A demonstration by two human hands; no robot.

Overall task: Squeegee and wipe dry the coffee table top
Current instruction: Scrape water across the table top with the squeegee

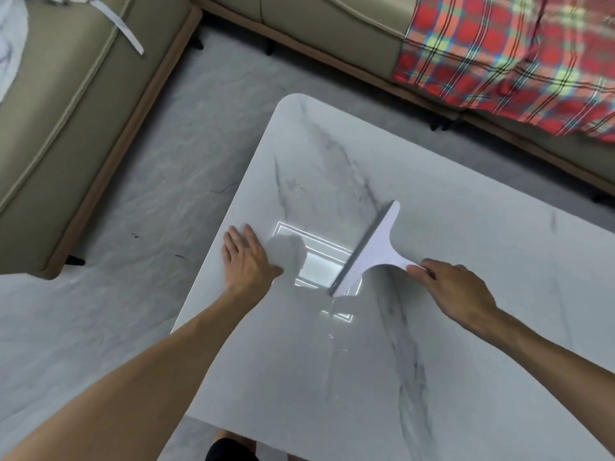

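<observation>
Right, status. We were standing over the white, grey-veined marble-look coffee table top point(482, 277), with the olive leather sofa point(66, 134) along its far and left sides and a red plaid blanket point(519, 58) draped on the far section.

The white plastic squeegee with a grey rubber blade point(376, 247) was on the top near the left end, blade edge down on the surface and angled diagonally, right of the ceiling-light reflection point(316, 264).

Our right hand point(456, 291) had its fingers curled round the end of the handle, gripping it. Our left hand point(246, 261) lay flat on the top near the left edge, fingers straight, holding nothing, apparently just bracing.

A thin wet streak point(332, 314) ran back from the blade's near end toward us.

Our read is that we were mid-squeegee, somewhere early to middle. We couldn't tell how much of the right side was done, since the gloss hid any water. The dry wipe looked not yet started, and no cloth was in view.
</observation>
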